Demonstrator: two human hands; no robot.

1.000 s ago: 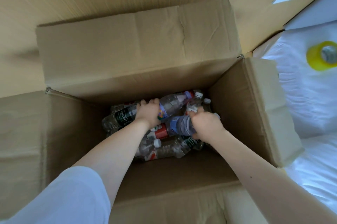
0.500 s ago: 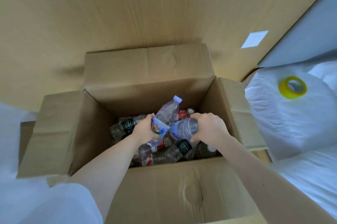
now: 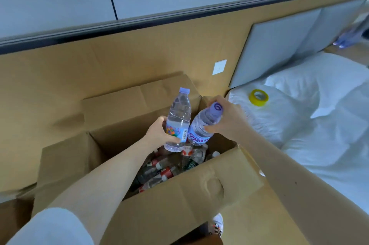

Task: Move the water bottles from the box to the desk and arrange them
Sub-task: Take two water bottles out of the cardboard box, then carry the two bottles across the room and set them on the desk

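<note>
Caught mid-lift: a person leans over an open cardboard box [image 3: 169,201] with a water bottle in each hand, both held just above the box's opening. The left hand [image 3: 159,132] is wrapped round the lower body of a clear bottle with a multicoloured label [image 3: 178,113]. That bottle stands nearly upright, lilac cap on top, in front of the box's far flap. The right hand [image 3: 225,119] grasps a purple-labelled bottle [image 3: 201,127] by its shoulder and neck, thumb across the body. This one tilts, its purple cap pointing up and toward the box's right side, its base low beside the first bottle's label. The two sit just beside each other, and whether they touch cannot be told. Below them, on the bottom of the box, lies a jumble of other plastic bottles [image 3: 159,167], several with red labels. A white sleeve [image 3: 50,228] covers the left upper arm near the box's near left corner. To the right of the box, a bed [image 3: 329,125] in white linen carries a roll of yellow tape [image 3: 258,97]. Beyond the far flap, a white switch plate [image 3: 219,66] sits on the tan wall panel. A shoe [image 3: 217,222] shows under the box's near flap.
</note>
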